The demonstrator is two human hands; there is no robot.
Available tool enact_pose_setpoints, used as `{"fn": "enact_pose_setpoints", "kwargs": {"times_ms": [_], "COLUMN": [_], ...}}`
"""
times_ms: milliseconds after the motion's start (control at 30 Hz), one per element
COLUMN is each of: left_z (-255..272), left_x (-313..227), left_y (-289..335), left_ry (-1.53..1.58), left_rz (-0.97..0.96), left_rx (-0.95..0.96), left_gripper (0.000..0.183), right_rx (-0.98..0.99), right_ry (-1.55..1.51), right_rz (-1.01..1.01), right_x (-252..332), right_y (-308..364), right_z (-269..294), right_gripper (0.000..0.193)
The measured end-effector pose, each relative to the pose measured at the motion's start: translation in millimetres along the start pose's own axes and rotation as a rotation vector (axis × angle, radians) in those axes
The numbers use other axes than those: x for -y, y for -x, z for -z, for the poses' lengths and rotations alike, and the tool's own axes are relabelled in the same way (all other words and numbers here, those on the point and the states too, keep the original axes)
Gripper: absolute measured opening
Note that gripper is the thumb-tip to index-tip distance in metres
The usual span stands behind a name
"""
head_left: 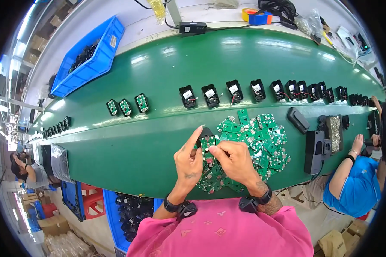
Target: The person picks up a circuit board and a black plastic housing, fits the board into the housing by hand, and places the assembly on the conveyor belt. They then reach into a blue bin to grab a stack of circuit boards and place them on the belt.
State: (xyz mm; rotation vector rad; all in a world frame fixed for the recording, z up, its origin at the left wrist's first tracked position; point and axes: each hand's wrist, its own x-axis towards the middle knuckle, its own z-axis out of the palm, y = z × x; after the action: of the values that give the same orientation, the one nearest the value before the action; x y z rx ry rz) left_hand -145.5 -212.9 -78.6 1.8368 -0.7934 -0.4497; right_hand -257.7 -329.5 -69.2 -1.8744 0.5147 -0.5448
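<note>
In front of my chest, a small black plastic housing (206,131) with a green circuit board (208,143) at its open face sits between my hands. My left hand (187,166) grips the housing from the left, its index finger stretched up along the side. From the right, my right hand (238,162) has its thumb on the board and its fingers curled round the edge; what lies under them is hidden. Loose green circuit boards (266,143) lie heaped under and beside my right hand.
Beyond runs a row of open black housings (210,95) with white parts and red wires. Three board-fitted housings (125,107) stand left on the green table (116,150). A blue crate (92,64) is far left; a black device (315,152) and a co-worker's arm (349,165) are right.
</note>
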Motion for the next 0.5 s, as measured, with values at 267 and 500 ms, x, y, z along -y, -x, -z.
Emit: {"fn": "enact_pose_setpoints", "kwargs": {"times_ms": [267, 500], "left_z": [12, 4], "left_x": [9, 13], "left_y": [-9, -9], "left_ry": [0.583, 0.492], "left_rz": [0.122, 0.152], "left_rx": [0.176, 0.139], "left_gripper": [0.053, 0.032], "right_rx": [-0.086, -0.131], "right_ry": [0.064, 0.234], "right_rz": [-0.004, 0.01], "right_x": [1, -11], "right_y": [-4, -2], "right_z": [-11, -19], "right_gripper": [0.032, 0.027]}}
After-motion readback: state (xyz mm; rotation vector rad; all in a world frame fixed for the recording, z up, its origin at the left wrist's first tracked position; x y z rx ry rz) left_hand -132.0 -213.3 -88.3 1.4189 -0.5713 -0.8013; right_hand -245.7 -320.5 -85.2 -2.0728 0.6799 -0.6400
